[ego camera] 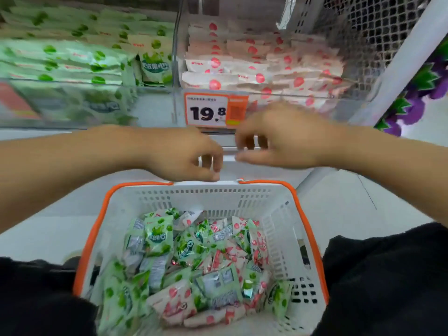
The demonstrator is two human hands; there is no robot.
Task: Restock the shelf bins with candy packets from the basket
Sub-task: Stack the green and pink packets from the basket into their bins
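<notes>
Head view: both hands, the left hand (194, 154) and right hand (278, 139), are held empty with fingers loosely curled above the basket (203, 194), whose candy packets (194, 260) are seen heaped directly below, slightly nearer the left.

Basket (274, 214): white lattice walls, orange rim. Packets in basket (194, 263): green with green blobs, or white-pink with red strawberries. Left bin packets (72, 59) green; right bin packets (254, 66) pink-white. Price tag (215, 109): white, black digits, orange border.
</notes>
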